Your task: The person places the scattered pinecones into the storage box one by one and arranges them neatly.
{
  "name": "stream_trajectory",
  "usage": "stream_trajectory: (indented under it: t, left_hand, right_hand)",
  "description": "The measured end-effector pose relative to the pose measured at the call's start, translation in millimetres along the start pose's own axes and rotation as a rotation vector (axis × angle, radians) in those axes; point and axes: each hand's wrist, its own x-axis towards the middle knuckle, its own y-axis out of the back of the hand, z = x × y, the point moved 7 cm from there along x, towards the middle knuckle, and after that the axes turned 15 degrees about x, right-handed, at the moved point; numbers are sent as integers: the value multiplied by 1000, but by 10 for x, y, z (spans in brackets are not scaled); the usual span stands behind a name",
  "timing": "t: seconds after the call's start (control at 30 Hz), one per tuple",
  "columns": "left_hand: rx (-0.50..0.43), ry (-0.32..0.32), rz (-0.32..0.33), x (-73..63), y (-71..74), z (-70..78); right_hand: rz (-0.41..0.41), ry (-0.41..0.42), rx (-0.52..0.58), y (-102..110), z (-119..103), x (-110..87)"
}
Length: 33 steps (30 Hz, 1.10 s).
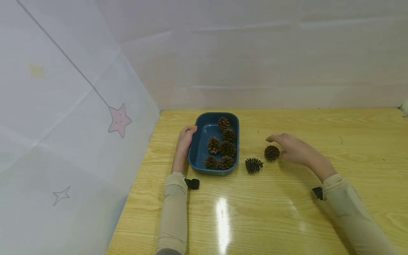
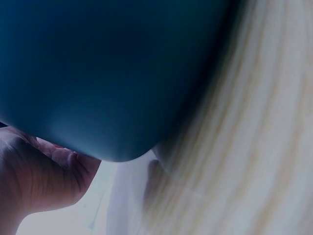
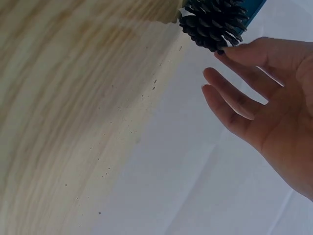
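A dark blue rectangular plastic bin (image 1: 199,141) stands on the table with several brown pine cones (image 1: 227,148) inside, mostly along its right side. My left hand (image 1: 185,141) grips the bin's left wall, thumb at the rim; its fingers are partly hidden behind the bin (image 2: 107,78) in the left wrist view. Right of the bin, a pine cone (image 1: 272,153) lies on the wood beside my right hand (image 1: 294,148), whose fingers reach over it, spread and loosely bent. In the right wrist view the thumb tip overlaps the pine cone (image 3: 213,24); contact is uncertain.
Another pine cone (image 1: 253,165) lies between the bin and the right hand. The yellow wood-grain table (image 1: 255,219) meets a white sheet wall (image 1: 236,63) at the back and a star-patterned sheet (image 1: 79,148) on the left. Small dark crumbs dot the tabletop.
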Motion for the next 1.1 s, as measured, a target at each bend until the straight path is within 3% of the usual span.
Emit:
stream_trajectory:
  t: [0.5,1.1]
  left_hand:
    - [-30,-6,-16,-14,4,3]
    - [-43,-8,-10,-26,3,10]
  right_hand:
    - [-83,36,-44,-146,36,5]
    - [-40,30,-43,-124,50,21]
